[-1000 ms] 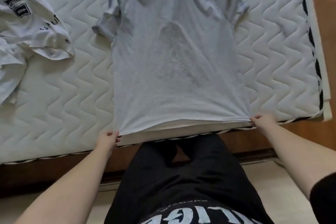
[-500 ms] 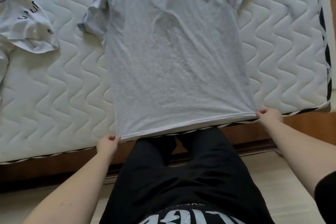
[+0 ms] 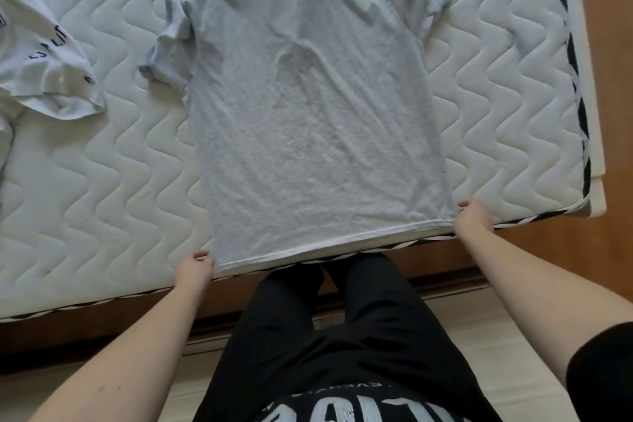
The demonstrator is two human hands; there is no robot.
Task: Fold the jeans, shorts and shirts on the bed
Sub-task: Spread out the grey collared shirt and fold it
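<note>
A light grey short-sleeved shirt (image 3: pixel 315 120) lies spread flat on the white quilted mattress (image 3: pixel 102 188), collar away from me, hem along the near edge. My left hand (image 3: pixel 193 267) pinches the hem's left corner. My right hand (image 3: pixel 474 219) grips the hem's right corner. Both sleeves lie a little bunched at the shoulders.
A white shirt with dark lettering (image 3: pixel 44 72) lies crumpled at the left of the mattress. The bed's wooden frame (image 3: pixel 548 250) runs under the near edge and along the right side. My legs in black trousers (image 3: pixel 342 336) stand against the bed.
Both hands kept hold of the hem corners and the shirt now lies flatter, with its hem on the mattress edge. The view shifted slightly.
</note>
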